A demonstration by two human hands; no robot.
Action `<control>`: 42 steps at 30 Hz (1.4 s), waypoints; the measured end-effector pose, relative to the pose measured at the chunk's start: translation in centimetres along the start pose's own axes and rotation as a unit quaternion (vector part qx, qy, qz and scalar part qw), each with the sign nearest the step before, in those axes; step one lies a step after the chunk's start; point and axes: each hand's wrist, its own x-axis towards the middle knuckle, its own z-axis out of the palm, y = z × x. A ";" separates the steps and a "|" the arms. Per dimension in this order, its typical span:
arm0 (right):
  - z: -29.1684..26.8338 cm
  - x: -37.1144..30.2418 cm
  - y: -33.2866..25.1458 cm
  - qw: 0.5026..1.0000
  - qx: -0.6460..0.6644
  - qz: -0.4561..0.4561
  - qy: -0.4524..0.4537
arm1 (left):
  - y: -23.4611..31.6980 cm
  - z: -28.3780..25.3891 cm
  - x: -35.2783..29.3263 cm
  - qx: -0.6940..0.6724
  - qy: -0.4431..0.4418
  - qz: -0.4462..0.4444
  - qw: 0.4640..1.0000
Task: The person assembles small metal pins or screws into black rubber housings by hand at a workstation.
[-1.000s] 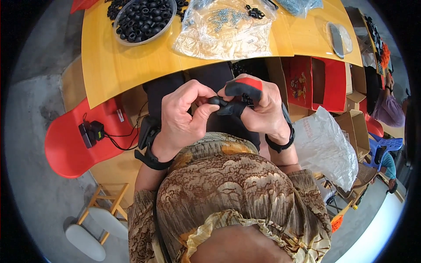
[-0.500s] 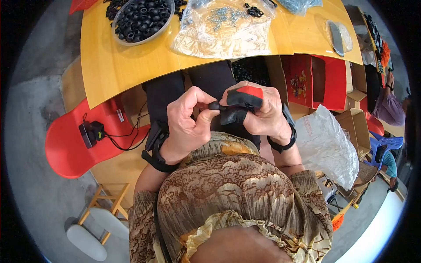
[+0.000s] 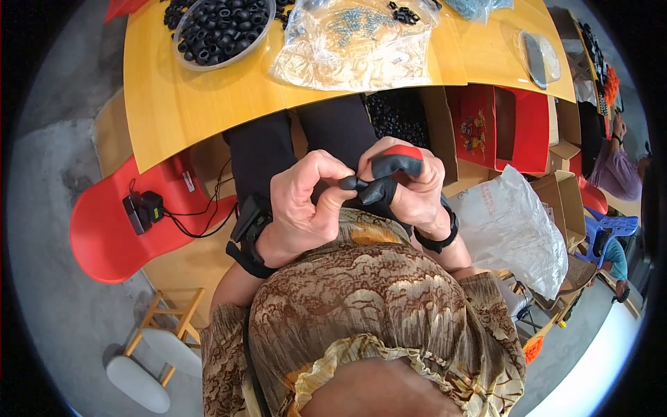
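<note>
My left hand (image 3: 302, 205) is closed, with thumb and forefinger pinching a small black rounded part (image 3: 348, 183) over my lap. Facing it, my right hand (image 3: 420, 191) is closed too. Its forefinger wears a black and red finger cover (image 3: 396, 163), and its thumb a black cover (image 3: 377, 192). Between the covered fingertips is the narrow dark right end of the part. Whether that end is a separate piece, I cannot tell. Both hands are below the front edge of the yellow table (image 3: 201, 104).
On the table stand a clear tub (image 3: 208, 67) of black rounded parts and a plastic bag (image 3: 347, 73) with small metal pieces on it. An open box (image 3: 434, 125) of dark parts is below. A red chair (image 3: 104, 229) is at left, crumpled plastic sheeting (image 3: 517, 229) at right.
Both hands have shifted slightly, the left a little down and right. The right hand has turned, and its forefinger cover shows less red. The part stays between them.
</note>
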 end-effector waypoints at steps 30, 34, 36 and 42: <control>-0.4 -1.0 -1.8 0.993 -0.115 0.022 -0.021 | -0.6 1.6 -1.8 -0.034 0.010 -0.032 0.999; -0.7 -1.4 -2.3 0.989 -0.144 0.031 -0.034 | -0.3 1.4 -1.4 -0.014 -0.011 -0.016 1.000; -0.9 -1.3 -2.3 0.988 -0.140 0.023 -0.054 | -0.3 1.3 -1.4 0.007 -0.031 -0.002 0.999; -1.4 -0.5 -2.5 0.986 -0.113 0.076 -0.099 | -1.2 1.9 -2.0 -0.032 -0.011 -0.006 0.999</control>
